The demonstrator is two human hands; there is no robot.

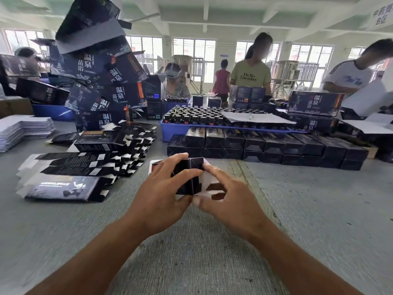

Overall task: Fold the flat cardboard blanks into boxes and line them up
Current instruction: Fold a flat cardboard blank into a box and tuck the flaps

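Both hands pinch the half-formed box: left hand (163,188) wraps its dark body (189,177), right hand (227,196) works the white end flaps, which I'd say need tucking before it joins the finished row (265,145) beyond the grip.

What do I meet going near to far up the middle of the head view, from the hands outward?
Left hand and right hand holding the half-folded black cardboard box → double row of finished black boxes → blue plastic tray of dark bottles → standing person in a yellow T-shirt.

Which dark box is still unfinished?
The box gripped by left hand and right hand: its white flaps are open. The row of boxes behind is closed.
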